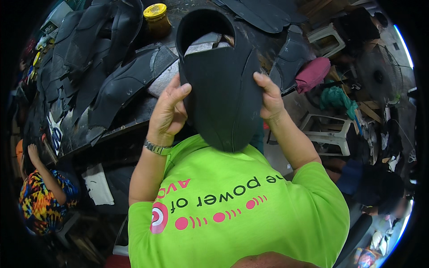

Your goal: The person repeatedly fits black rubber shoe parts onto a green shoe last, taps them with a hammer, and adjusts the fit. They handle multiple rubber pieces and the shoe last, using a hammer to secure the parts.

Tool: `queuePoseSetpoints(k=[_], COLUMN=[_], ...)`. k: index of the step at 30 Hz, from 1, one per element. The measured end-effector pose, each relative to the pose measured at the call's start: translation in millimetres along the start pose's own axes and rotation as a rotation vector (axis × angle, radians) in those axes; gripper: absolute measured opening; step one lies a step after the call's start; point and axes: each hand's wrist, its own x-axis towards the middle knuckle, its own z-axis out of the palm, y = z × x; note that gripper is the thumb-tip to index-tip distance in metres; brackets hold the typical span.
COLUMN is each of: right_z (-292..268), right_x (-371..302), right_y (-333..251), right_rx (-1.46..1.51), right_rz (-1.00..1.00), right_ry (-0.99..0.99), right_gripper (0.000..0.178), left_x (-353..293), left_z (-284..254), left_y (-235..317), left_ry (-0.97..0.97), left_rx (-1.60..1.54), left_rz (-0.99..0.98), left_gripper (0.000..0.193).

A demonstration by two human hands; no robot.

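Up in front of my chest I hold a black shoe upper (219, 98), its round opening at the far end and its rounded toe close to my green shirt. My left hand (171, 107) grips its left edge, with the thumb on top and the other fingers curled partly out of sight. On the opposite edge my right hand (270, 99) has its thumb on the side of the upper, its fingers mostly hidden behind. Another black upper (127, 87) lies on the dark table (120, 130) beyond my left hand, beside a pile of more black uppers (82, 42).
A jar with a yellow lid (156, 18) stands on the table. At the right are white plastic stools (328, 129), a maroon cloth bundle (313, 75) and a standing fan (380, 76). A person in a multicoloured shirt (44, 198) is at the left.
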Motion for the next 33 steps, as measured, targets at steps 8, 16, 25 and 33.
queuePoseSetpoints(k=[8,16,25,33], right_z=[-14,-8,13,15], right_x=[6,9,3,3], right_y=[32,37,38,44], right_rx=[0.219,0.034,-0.205,-0.147], right_rz=[0.182,0.079,-0.099,-0.079], right_ry=[0.05,0.176,0.157,0.149], right_gripper=[0.042,0.038,0.029,0.027], left_x=[-8,-11,-3,-14], left_z=[-21,-21,-31,-34], left_y=[-4,2,12,12], left_ry=[0.147,0.151,0.132,0.203], left_rx=[0.097,0.164,0.2,0.338], left_rz=[-0.032,0.055,0.057,0.112], left_gripper=[0.042,0.035,0.044,0.057])
